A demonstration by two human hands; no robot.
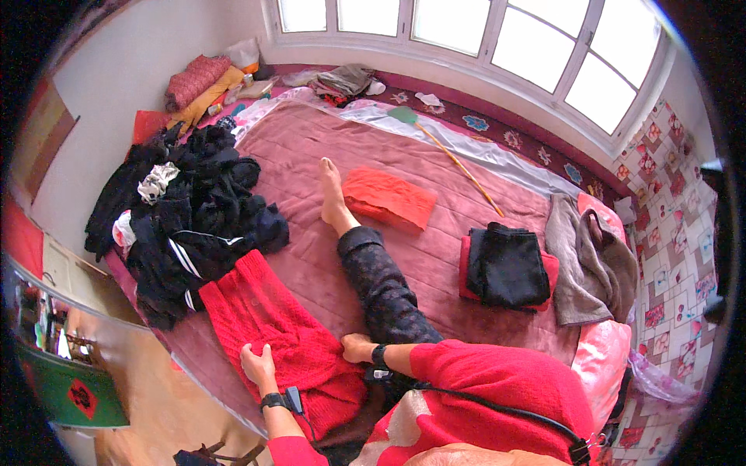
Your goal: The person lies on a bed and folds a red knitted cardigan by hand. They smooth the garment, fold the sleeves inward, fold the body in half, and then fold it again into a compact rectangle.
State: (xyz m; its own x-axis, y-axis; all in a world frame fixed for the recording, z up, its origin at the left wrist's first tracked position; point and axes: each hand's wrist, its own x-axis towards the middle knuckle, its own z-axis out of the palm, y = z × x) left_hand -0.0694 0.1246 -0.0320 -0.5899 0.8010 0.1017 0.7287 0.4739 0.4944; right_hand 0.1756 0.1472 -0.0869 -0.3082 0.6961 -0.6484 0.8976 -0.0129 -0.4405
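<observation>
A red knitted sweater [272,311] lies spread over the near left edge of the bed, its ribbed end pointing toward the dark clothes. My left hand [259,368] rests on its left side, thumb and fingers apart. At the sweater's right edge, my right hand [357,349] is closed on the knit, its fingertips partly hidden. Both wrists wear black bands. My outstretched leg in dark patterned trousers [381,279] lies just beyond the right hand, with the bare foot [332,194] beside a folded orange-red cloth [390,199].
A heap of black clothes [198,202] covers the bed's left side. To the right sit folded black clothes [507,266] on a red piece, beside a grey-brown garment [583,260]. A long-handled green swatter [458,161] lies toward the windows [451,25]. The pink quilt [299,140] is underneath.
</observation>
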